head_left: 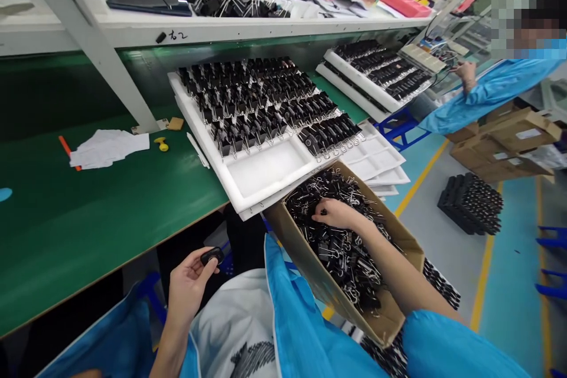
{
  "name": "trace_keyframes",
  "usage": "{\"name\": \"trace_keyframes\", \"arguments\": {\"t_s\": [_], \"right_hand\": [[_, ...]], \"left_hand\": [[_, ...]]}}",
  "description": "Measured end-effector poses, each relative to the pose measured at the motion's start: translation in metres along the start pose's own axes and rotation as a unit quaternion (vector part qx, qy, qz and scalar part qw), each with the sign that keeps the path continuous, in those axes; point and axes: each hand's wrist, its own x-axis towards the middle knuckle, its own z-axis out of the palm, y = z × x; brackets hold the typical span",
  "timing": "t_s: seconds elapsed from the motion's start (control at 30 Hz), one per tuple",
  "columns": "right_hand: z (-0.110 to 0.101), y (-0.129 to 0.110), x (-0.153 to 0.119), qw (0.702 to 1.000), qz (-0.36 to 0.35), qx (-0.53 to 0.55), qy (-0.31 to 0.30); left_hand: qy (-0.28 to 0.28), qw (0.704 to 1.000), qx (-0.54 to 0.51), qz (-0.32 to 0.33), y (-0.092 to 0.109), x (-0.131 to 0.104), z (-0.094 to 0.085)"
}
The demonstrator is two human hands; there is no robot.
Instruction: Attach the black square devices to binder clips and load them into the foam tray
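My left hand (192, 277) is closed on a small black part (212, 256), pinched between thumb and fingers in front of my body. My right hand (335, 214) reaches into a cardboard box (305, 269) full of black binder clips (330, 248). Its fingers are curled among the clips, and what they hold, if anything, is hidden. Beyond the box, a white foam tray (266, 172) lies tilted on the green table (177, 212). Rows of black parts with binder clips (248, 88) fill the tray except for one bare compartment at its near side.
Behind stands a second stack of trays (358, 85). Paper (110, 149), a yellow object (162, 144) and an orange stick (69, 152) lie on the left. A white shelf (248, 28) runs above. At right are a co-worker's sleeve (491, 91), cartons (500, 142) and stacked black parts (472, 204).
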Motion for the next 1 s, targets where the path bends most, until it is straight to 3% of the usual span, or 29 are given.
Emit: {"name": "trace_keyframes", "arguments": {"t_s": [0.13,0.23,0.3,0.37,0.57,0.63,0.7,0.77,1.0], "right_hand": [[-0.038,-0.03,-0.015,0.999,0.044,0.011,-0.021],[-0.039,-0.067,-0.031,0.98,0.027,0.155,-0.122],[-0.017,-0.092,-0.038,0.937,-0.009,0.275,-0.216],[0.019,-0.113,-0.04,0.881,-0.01,0.397,-0.256],[0.136,-0.153,-0.031,0.684,0.072,0.693,-0.219],[0.158,-0.161,-0.028,0.651,0.084,0.723,-0.216],[0.17,-0.167,-0.024,0.65,0.082,0.722,-0.224],[0.173,-0.17,-0.02,0.67,0.067,0.7,-0.237],[0.157,-0.173,-0.011,0.792,-0.054,0.563,-0.231]], "left_hand": [[-0.012,0.999,-0.042,-0.024,0.002,-0.001,0.007],[-0.04,0.995,-0.079,-0.047,0.004,-0.001,0.015],[-0.054,0.992,-0.1,-0.058,0.005,-0.002,0.019],[-0.055,0.99,-0.118,-0.061,0.005,-0.003,0.02],[-0.025,0.988,-0.143,-0.062,0.007,-0.011,0.016],[-0.009,0.986,-0.157,-0.061,0.009,-0.013,0.013],[0.002,0.983,-0.175,-0.063,0.009,-0.014,0.011],[0.006,0.979,-0.193,-0.065,0.009,-0.015,0.008],[0.032,0.976,-0.2,-0.083,0.01,-0.013,0.002]]}}
